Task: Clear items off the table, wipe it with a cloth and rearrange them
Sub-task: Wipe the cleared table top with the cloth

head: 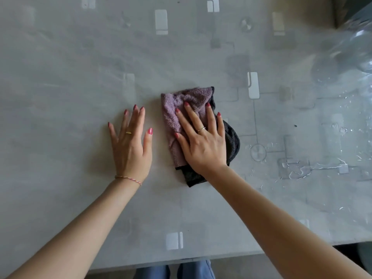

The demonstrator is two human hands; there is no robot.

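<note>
Nearest the camera, just below the near edge of the table (60,77), a strip of blue trousers (193,270) shows, so the person stands close against that edge and reaches forward with both forearms. The tabletop is grey with a pattern of pale rectangles and thin lines under a clear, glossy cover; no items stand on the part in view, which suggests the clearing is done and the wiping is in hand.

The cloth (181,109) — mauve terry on top, darker grey beneath — lies folded near the middle of the table. The right hand (201,141) rests flat on it, palm down, fingers (191,115) straight and fanned wide. Nothing is gripped; the spread looks meant to press the cloth against the surface so it can be pushed about without bunching. The cloth's far edge and its dark near corner stick out beyond the hand.

The left hand (130,146) lies just left of the cloth, not touching it, palm flat on bare table with fingers extended and only slightly apart. It holds nothing — most likely a brace for leaning in.

To the right, drops and streaks of water (298,170) glint on the cover, so that side probably needs a pass. At the far right corner a clear plastic object (354,43) is blurred; what it is cannot be told.
</note>
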